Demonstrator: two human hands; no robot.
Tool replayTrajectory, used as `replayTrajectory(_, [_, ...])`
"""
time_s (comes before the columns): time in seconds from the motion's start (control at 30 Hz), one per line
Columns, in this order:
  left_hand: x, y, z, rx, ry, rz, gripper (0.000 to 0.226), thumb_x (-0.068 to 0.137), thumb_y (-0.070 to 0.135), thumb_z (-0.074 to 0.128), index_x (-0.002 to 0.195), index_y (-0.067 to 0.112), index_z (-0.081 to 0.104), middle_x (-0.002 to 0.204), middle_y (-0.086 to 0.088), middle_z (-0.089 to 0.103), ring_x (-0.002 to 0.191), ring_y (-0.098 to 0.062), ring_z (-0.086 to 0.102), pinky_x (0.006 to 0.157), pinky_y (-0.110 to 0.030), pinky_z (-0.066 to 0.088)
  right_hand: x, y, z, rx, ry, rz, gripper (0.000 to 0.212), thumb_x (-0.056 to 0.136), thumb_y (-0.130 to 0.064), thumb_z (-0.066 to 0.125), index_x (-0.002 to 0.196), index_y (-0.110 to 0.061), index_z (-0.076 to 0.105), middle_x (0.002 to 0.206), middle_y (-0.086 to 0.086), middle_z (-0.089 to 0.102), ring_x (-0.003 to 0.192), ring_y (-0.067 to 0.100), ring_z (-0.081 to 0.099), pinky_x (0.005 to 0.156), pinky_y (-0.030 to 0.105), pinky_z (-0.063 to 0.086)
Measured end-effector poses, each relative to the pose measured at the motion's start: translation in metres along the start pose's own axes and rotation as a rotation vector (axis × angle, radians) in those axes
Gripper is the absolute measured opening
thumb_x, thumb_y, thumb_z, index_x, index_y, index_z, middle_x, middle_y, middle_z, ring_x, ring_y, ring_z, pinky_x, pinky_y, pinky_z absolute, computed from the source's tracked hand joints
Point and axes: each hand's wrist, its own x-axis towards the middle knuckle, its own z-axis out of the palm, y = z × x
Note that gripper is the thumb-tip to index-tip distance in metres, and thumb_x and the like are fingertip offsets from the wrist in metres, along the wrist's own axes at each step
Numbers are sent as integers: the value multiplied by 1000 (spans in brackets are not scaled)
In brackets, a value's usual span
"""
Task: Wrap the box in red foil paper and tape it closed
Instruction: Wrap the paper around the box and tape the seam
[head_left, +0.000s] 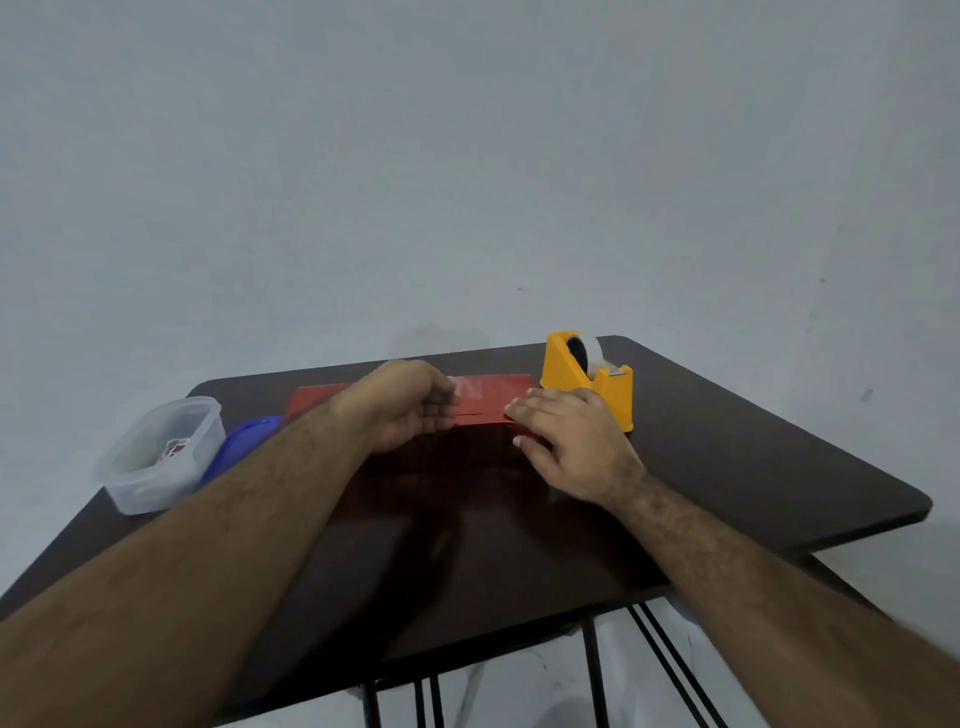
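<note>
The box, covered in red foil paper (491, 400), lies in the middle of the dark table (727, 457). Two paper edges meet in a seam along its top. A pale strip of clear tape (470, 387) lies on the red top. My left hand (405, 408) rests on the left part of the box with straight fingers along the seam and its thumb at the tape's end. My right hand (566, 441) lies flat, pressing the paper down at the box's right end. The box itself is hidden under the paper.
A yellow tape dispenser (587, 382) with a clear roll stands just right of the box, behind my right hand. At the left edge are a translucent plastic tub (161, 454) and a blue lid (244, 436). A pale wall rises behind the table.
</note>
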Motion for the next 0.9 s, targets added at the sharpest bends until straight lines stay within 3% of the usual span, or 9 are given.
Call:
replayTrajectory(0.1, [1,11,3,39,-21,-20,14,106,5,53,105,2,66,81,-10,67,70,-19,64,64,-31,59,1,-4,3,59,86,19,48,96,-42,61,140,-22,64,152,-7,58,142,15,52,108,47,42])
replayTrajectory(0.17, [2,18,6,45,-21,-27,16,106,6,52,99,4,66,78,-9,65,68,-19,62,63,-30,59,5,-8,6,85,62,30,56,97,-45,58,148,-23,57,158,-8,52,145,13,47,111,43,38])
replayTrajectory(0.27, [3,27,7,37,-2,-23,21,106,6,52,89,3,65,78,-11,65,68,-20,62,65,-31,59,6,-11,13,91,23,18,47,100,-41,56,144,-26,60,147,-12,62,140,11,52,108,45,40])
replayTrajectory(0.47, [7,24,8,15,15,-54,16,102,17,65,90,7,65,80,-8,65,70,-18,64,62,-29,59,5,-10,21,182,39,44,46,99,-38,61,142,-21,64,139,-6,69,132,14,61,107,43,46])
replayTrajectory(0.7, [16,9,18,96,61,-67,11,103,5,65,94,8,70,78,-3,66,65,-12,61,60,-25,55,4,-15,16,188,52,62,48,96,-33,73,140,-13,66,134,2,72,125,22,66,108,40,49])
replayTrajectory(0.9, [17,13,19,113,63,-90,8,103,4,66,97,8,69,75,-2,65,64,-9,60,54,-22,55,4,-17,12,250,23,145,52,99,-36,70,146,-17,61,126,5,74,120,24,65,102,36,52])
